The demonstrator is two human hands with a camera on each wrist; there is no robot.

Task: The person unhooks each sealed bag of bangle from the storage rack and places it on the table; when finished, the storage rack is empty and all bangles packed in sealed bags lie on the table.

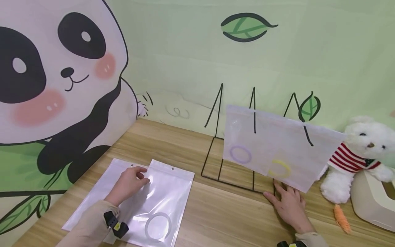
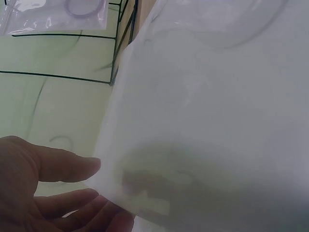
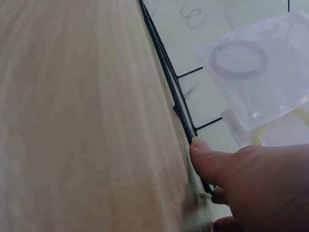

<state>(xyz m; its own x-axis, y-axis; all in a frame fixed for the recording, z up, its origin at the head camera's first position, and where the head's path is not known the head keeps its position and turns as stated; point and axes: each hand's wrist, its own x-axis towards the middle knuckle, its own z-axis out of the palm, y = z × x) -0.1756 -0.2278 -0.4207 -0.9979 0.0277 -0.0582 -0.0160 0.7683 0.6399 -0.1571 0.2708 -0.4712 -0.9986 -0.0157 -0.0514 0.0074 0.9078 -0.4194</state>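
Observation:
A black wire display rack [image 1: 236,184] stands on the wooden table. My right hand [image 1: 290,206] grips its front bottom wire, the thumb [image 3: 207,157] on the near side. Two translucent plastic bags hang on the rack: one with a purple ring [image 1: 240,154], one with a yellow ring [image 1: 280,168]. On the left of the table two more clear bags overlap; the upper bag [image 1: 176,192] shows a pale ring [image 1: 158,226]. My left hand [image 1: 131,183] is at that bag's upper left edge, thumb [image 2: 72,166] and fingers apart with a gap between them.
A white teddy bear [image 1: 339,185] in a striped top sits right of the rack, beside a beige box [image 1: 367,202]. An orange carrot-like piece [image 1: 342,219] lies before it. A panda-printed green backdrop [image 1: 185,51] rises behind the table.

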